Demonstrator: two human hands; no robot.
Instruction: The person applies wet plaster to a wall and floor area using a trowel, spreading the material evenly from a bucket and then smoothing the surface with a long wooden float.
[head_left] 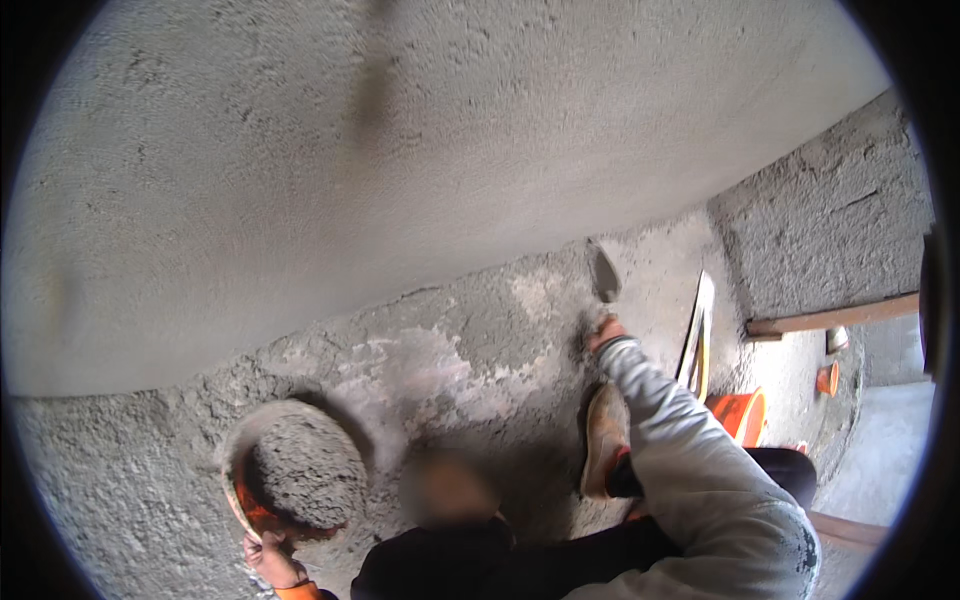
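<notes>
My left hand [270,560], with an orange cuff, is closed on the rim of an orange bucket [262,512] that holds lumpy grey mortar [310,470]. My right hand [606,330], in a grey sleeve, grips a metal trowel [606,275]. The trowel's blade is low by the foot of a grey plastered wall [440,150], over the rough, patchy floor [520,370]. A tan boot [605,440] rests below my right hand, beside the forearm. A blurred patch above dark clothing at the bottom middle is too unclear to make out.
Long straight tools [697,325] lie right of my right arm, by another orange bucket [735,415]. Farther right are a small orange container [827,378], a pale container [837,340] and a wooden board [830,315] along a rough grey wall [820,220].
</notes>
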